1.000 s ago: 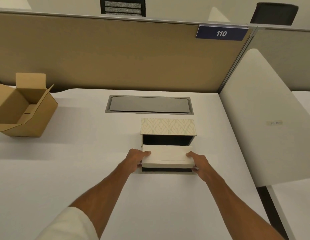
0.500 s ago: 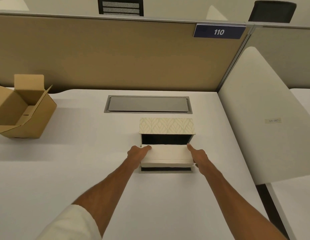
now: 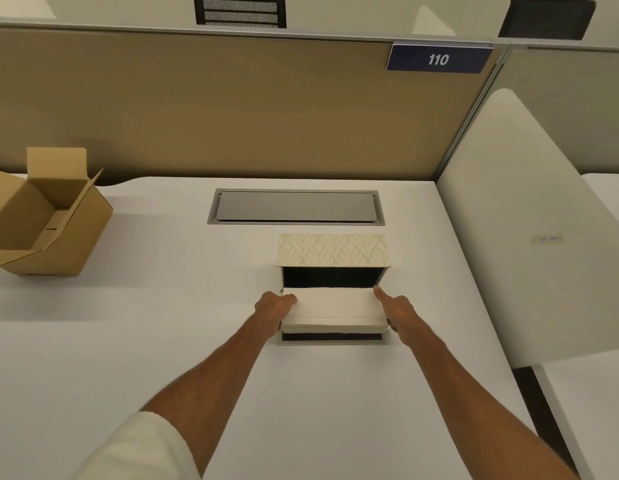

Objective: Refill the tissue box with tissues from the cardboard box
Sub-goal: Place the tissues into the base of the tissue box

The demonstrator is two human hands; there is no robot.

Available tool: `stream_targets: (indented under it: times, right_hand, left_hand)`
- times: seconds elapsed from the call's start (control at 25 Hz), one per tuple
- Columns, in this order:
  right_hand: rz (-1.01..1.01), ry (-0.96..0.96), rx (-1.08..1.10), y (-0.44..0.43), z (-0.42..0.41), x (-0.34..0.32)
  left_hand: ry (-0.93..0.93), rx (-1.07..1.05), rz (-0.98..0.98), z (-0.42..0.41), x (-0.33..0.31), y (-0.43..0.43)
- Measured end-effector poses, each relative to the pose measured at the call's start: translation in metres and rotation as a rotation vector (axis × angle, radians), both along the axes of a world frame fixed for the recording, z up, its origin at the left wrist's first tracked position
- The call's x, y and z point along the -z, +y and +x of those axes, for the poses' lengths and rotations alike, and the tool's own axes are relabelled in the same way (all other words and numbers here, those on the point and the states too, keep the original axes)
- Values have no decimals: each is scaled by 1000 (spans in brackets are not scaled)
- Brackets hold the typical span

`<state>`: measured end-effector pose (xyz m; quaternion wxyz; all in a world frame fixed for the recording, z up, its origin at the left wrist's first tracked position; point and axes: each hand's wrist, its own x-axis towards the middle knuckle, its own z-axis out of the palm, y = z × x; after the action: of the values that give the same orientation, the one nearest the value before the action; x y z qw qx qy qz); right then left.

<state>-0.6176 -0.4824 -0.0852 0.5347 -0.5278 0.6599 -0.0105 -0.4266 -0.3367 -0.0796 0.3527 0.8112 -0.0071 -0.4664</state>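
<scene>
Warm, even overhead light; a soft shadow stretches right of the cardboard box (image 3: 41,216); wide-angle bending at edges; focus sharp.

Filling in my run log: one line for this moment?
step: seating tissues in tissue box | left hand, right hand: holding stack | cardboard box: open

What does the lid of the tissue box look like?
The tissue box lid is cream with a pale leaf pattern, seen clearly in the head view.
</scene>
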Motion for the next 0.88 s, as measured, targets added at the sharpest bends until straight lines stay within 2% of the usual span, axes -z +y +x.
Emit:
stream_targets:
  times: [0.2,0.24,0.32,0.4,0.44,0.52,0.6,0.72,0.88]
  right_hand:
    - [-13,32,-30,3,1,-3]
    - [-69,69,-75,5,1,-5]
    - [-299,188,-215,10,0,-7]
    - [-532,196,-344,14,0,-15]
    - [-607,150,-420,14,1,-18]
    - [-681,111,-651,13,2,-24]
    - [-687,220,-933,8,5,-27]
    - [-686,417,-1201,-2,9,-26]
    - [-692,517,-1339,-7,10,-12]
  left_hand:
    - [-79,114,32,1,-3,6]
    - [-212,216,66,2,-5,8]
    - [-670,407,115,3,-9,17]
    - [-1054,549,-19,0,-11,29]
    - [-1141,647,-123,0,-10,33]
    - [-1104,907,-251,-3,-9,37]
    - [-1004,1119,-240,-4,-9,28]
    - [-930,1241,-99,-4,-11,7]
    - [-916,1312,127,-3,-4,-9]
